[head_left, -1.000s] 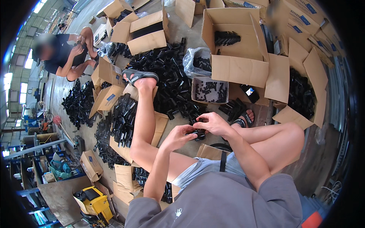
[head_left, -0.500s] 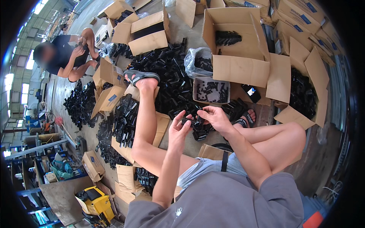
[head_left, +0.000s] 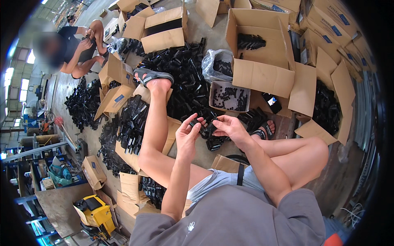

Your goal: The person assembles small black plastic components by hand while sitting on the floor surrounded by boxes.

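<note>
My left hand point(head_left: 186, 137) is closed, with a small black plastic part point(head_left: 193, 122) pinched between thumb and fingers. Just to its right, my right hand point(head_left: 230, 130) grips another black plastic part point(head_left: 212, 125) by the fingertips. The two parts are a little apart; their exact shape is too small to make out. Beyond my hands spreads a large pile of black plastic pieces point(head_left: 186, 88). A shallow box point(head_left: 210, 100) of small black bits stands just past my right hand.
Open cardboard boxes point(head_left: 262, 74) stand ahead, one holding black pieces. A clear plastic bag point(head_left: 208, 67) lies beside them, and a phone point(head_left: 272, 102) to the right. Another person point(head_left: 78, 53) sits at far left, handling something small. A yellow machine point(head_left: 99, 211) is at lower left.
My hands have drawn slightly apart, the left moving to the left with its part. The black parts, close together before, now have a gap between them. The view has shifted a little.
</note>
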